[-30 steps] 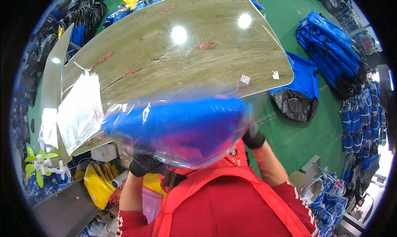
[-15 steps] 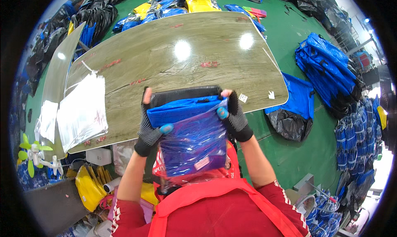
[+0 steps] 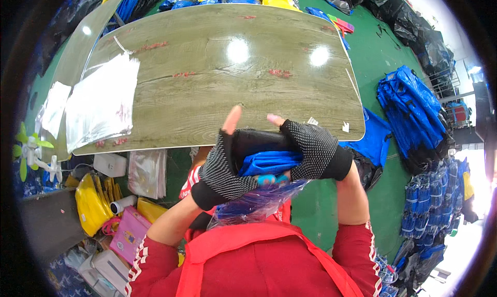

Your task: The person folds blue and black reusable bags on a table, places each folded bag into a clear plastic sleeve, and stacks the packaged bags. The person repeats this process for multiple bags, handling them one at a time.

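Note:
A folded blue and black bag (image 3: 269, 163) of shiny fabric is held close to my body, just off the table's near edge. Clear plastic packaging (image 3: 246, 206) covers its lower part; the blue and black end pokes out at the top. My left hand (image 3: 223, 167), in a dotted dark glove with bare fingertips, is closed on the left side of it. On the right side my right hand (image 3: 317, 151), gloved alike, grips it too. Both thumbs point up and away, and painted blue nails show under the front where the fingers meet.
A wood-patterned table (image 3: 207, 53) spans the space ahead, with a stack of clear plastic sleeves (image 3: 103, 103) at its left. Blue bags (image 3: 411, 110) lie piled on the green floor at right. Yellow pouches (image 3: 93, 204) and a small green fan (image 3: 32, 147) are at lower left.
Both hands have drawn nearer each other and rolled inward around the folded bag. Its top now tips toward the table, and less of the plastic front shows.

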Motion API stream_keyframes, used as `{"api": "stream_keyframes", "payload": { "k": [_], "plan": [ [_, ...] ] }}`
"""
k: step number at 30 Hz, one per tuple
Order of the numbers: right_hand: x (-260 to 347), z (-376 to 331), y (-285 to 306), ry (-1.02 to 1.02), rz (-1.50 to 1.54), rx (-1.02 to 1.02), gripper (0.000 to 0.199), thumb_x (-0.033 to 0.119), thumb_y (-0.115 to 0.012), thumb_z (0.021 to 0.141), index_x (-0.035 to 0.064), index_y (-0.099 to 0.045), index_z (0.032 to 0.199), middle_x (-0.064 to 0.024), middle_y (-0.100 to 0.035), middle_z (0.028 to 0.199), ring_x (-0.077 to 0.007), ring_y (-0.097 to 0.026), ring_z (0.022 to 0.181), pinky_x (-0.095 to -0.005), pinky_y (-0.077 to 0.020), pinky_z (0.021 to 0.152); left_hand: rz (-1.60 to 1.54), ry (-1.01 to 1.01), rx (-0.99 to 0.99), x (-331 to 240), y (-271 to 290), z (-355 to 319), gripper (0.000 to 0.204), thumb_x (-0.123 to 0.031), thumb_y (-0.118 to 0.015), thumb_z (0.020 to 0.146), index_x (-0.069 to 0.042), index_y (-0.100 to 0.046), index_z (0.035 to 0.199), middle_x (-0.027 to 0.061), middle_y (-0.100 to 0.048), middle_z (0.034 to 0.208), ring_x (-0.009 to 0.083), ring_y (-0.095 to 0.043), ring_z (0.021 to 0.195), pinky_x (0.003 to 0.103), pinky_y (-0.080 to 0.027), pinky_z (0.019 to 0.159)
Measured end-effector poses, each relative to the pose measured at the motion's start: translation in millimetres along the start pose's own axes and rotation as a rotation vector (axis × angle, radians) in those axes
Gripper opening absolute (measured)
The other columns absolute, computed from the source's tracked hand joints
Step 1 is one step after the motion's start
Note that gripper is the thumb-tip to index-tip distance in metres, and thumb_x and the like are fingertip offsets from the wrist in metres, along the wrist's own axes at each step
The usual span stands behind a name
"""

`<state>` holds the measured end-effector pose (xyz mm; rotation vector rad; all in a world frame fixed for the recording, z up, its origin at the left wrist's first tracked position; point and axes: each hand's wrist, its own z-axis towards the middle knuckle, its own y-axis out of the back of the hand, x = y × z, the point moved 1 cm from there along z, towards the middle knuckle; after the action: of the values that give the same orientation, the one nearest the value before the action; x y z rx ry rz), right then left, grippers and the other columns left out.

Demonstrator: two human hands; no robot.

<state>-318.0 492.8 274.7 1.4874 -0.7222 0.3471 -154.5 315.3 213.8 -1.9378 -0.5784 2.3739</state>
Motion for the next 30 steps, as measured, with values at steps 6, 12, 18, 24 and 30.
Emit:
{"api": "stream_keyframes", "payload": {
  "k": [6,12,18,24,30],
  "plan": [
    [4.4,8.4,4.9,-0.268,0.074,0.079,0.089,0.045,-0.089,0.049,-0.0009,-0.052,0.116,-0.0189,-0.062,0.103,-0.0332,-0.061,0.101,-0.039,-0.0462,0.087,-0.069,0.569,0.293,32.5,6.7,-32.5,0.107,-0.034,-0.087,0.063,-0.004,-0.024,0.144,0.0162,-0.042,0.14,0.0256,-0.041,0.129,0.036,-0.035,0.106],
    [2.2,7.5,8.3,-0.288,0.42,0.226,0.116,0.051,-0.09,0.044,-0.0055,-0.041,0.133,-0.0205,-0.059,0.118,-0.0287,-0.056,0.113,-0.0363,-0.0409,0.098,0.042,0.293,0.119,52.2,-0.5,-50.3,0.083,-0.038,-0.082,0.069,-0.001,-0.044,0.133,0.0151,-0.057,0.125,0.0237,-0.055,0.115,0.036,-0.043,0.098],
    [7.6,11.1,10.6,-0.414,0.515,0.297,0.1,0.032,-0.093,0.048,-0.0036,-0.047,0.129,-0.0137,-0.061,0.118,-0.0224,-0.055,0.112,-0.0341,-0.0408,0.099,0.147,0.387,0.161,48.5,-0.5,-54.4,0.074,-0.035,-0.08,0.072,-0.003,-0.048,0.13,0.0154,-0.061,0.119,0.024,-0.059,0.11,0.035,-0.046,0.094],
    [8.4,21.0,4.3,-0.323,0.673,0.424,0.083,0.024,-0.091,0.055,-0.0006,-0.053,0.124,-0.0102,-0.062,0.115,-0.0192,-0.057,0.105,-0.0334,-0.0435,0.097,0.184,0.179,0.098,33.1,-4.5,-44.8,0.071,-0.035,-0.081,0.071,-0.002,-0.051,0.126,0.0148,-0.065,0.109,0.0225,-0.062,0.102,0.034,-0.047,0.089],
    [13.4,28.4,-7.0,-0.381,0.635,0.401,0.082,0.029,-0.088,0.057,-0.0013,-0.053,0.125,-0.0126,-0.064,0.111,-0.0203,-0.059,0.104,-0.0325,-0.0452,0.094,0.15,0.455,0.227,22.3,2.1,-43.5,0.059,-0.032,-0.08,0.074,-0.003,-0.057,0.12,0.0108,-0.067,0.102,0.0129,-0.06,0.09,0.031,-0.047,0.083]
  ]
}}
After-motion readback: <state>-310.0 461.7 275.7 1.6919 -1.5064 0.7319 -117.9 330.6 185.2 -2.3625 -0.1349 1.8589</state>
